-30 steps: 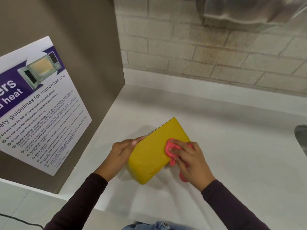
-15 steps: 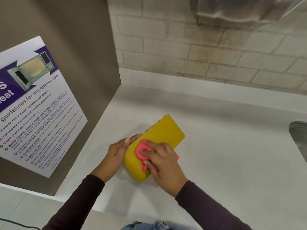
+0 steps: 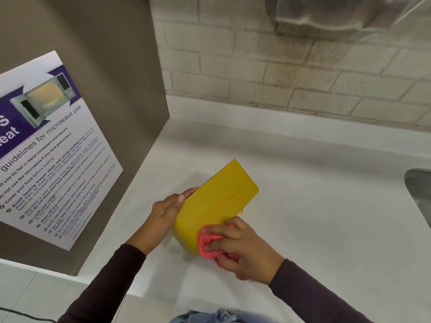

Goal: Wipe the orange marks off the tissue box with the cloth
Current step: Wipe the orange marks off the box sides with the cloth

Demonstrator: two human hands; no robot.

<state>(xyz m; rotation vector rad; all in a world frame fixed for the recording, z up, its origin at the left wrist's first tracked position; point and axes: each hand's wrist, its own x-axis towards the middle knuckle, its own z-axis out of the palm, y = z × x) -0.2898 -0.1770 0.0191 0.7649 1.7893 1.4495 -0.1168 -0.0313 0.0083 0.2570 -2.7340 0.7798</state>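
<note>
A yellow tissue box lies tilted on the white counter, its broad side facing up. A thin orange line runs across that side, and a small orange mark sits at its right edge. My left hand presses flat against the box's left side and holds it. My right hand is closed on a crumpled pink cloth and presses it against the box's near lower corner.
A grey-brown panel with a microwave safety poster stands close on the left. A brick wall runs along the back. A metal sink edge shows at the far right.
My right hand has slid the cloth from the box's middle down to its near corner, uncovering the orange line. My left hand has kept its hold on the left side.
</note>
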